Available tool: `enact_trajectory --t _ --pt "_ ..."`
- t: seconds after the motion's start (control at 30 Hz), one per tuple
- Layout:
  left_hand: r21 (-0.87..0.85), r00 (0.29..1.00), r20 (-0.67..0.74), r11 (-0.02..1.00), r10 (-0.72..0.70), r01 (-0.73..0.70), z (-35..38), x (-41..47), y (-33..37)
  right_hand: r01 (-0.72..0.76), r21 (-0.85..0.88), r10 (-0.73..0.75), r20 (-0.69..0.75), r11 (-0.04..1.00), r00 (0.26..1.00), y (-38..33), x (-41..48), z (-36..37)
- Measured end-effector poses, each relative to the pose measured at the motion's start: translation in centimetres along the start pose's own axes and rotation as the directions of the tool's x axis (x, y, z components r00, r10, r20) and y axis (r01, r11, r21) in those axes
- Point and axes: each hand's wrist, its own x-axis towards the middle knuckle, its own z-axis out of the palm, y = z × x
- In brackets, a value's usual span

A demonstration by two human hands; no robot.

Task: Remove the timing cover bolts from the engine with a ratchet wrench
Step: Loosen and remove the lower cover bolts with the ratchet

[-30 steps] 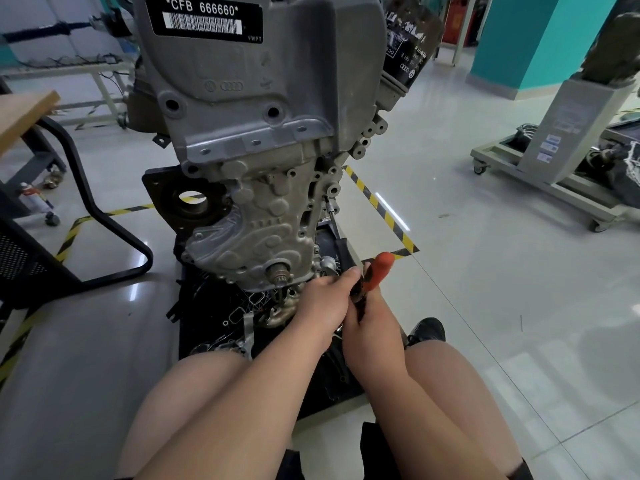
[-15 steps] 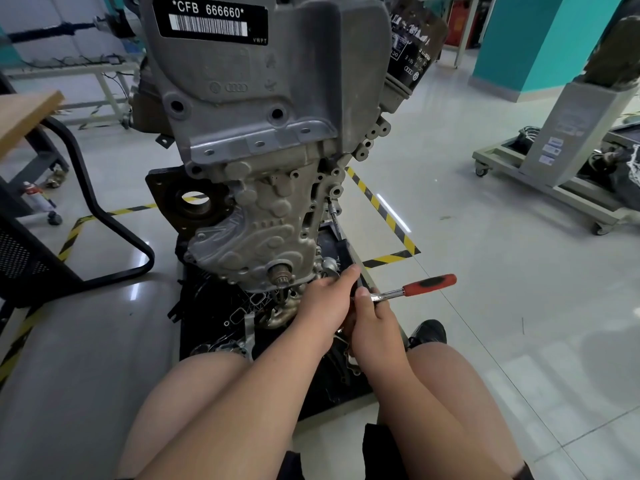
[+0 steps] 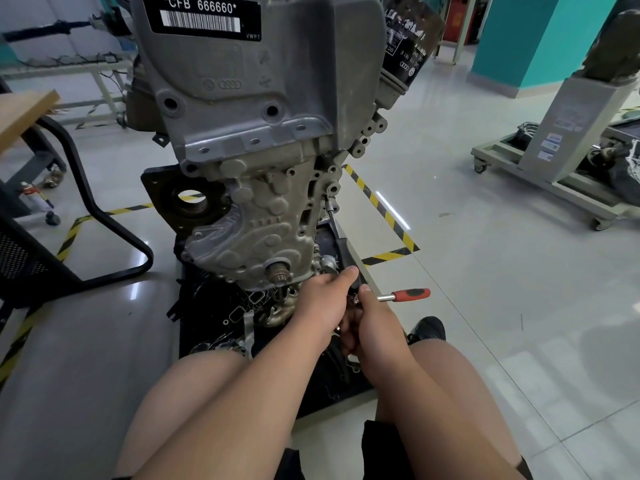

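right hand (image 3: 375, 322): curled round the ratchet (image 3: 398, 296) close to its head, thumb laid along the steel shaft, fingers folded underneath.
left hand (image 3: 323, 299): back to the camera, just left of the right hand and touching it, thumb stretched up toward the engine's lower right corner. Its fingers are hidden, so whether it grips anything cannot be told.
ratchet: roughly level, with the red handle sticking out to the right, clear of both hands. The head end is buried between the hands at the foot of the timing cover, and the socket and any bolt on it are hidden.
timing cover (image 3: 256, 233): pale, lumpy casting on the engine's lower front, facing the camera. A shaft stub (image 3: 277, 273) pokes out near its bottom edge, just left of the left hand.
engine (image 3: 263, 98): upright on a black tray (image 3: 204, 306), with a label (image 3: 207, 15) reading CFB 666660 at the top and a black oil filter (image 3: 410, 46) high on its right side.
tray: on the floor, strewn with gaskets and small parts.
legs: bare knees on either side of the forearms, and a black shoe (image 3: 427, 329) right of the right hand.
floor (image 3: 485, 271): glossy pale tiles, with yellow-black tape (image 3: 379, 206) to the engine's right.
left side: black chair frame (image 3: 104, 216) and a wooden top (image 3: 24, 109).
right side: grey wheeled stand (image 3: 554, 147) and a teal wall (image 3: 519, 39).
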Motion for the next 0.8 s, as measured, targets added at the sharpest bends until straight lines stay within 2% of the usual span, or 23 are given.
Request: enact_trajectory --t 0.13,0.23,0.47,0.67,0.8 --pt "-0.016 1.000 -0.021 1.000 0.002 -0.002 0.0 0.3 -0.2 0.024 -0.120 -0.035 -0.092 0.992 0.995 0.2 -0.1 0.1" --pt "-0.029 1.000 -0.007 1.000 0.007 -0.008 0.1 0.1 0.0 0.078 -0.186 -0.099 -0.108 0.979 0.989 0.4 -0.1 0.0" --pt "-0.030 1.000 0.000 0.999 0.010 -0.010 0.0 0.1 0.0 0.230 -0.300 -0.268 -0.092 0.926 0.959 0.6 -0.4 0.0" --pt "-0.051 1.000 -0.020 0.999 -0.005 0.004 -0.1 -0.1 0.1 0.302 -0.507 -0.384 -0.062 0.807 0.921 0.8 -0.7 0.2" --pt "-0.044 1.000 -0.028 0.999 -0.008 0.007 -0.2 -0.3 0.3 0.310 -0.554 -0.408 -0.058 0.772 0.911 1.0 -0.6 0.3"
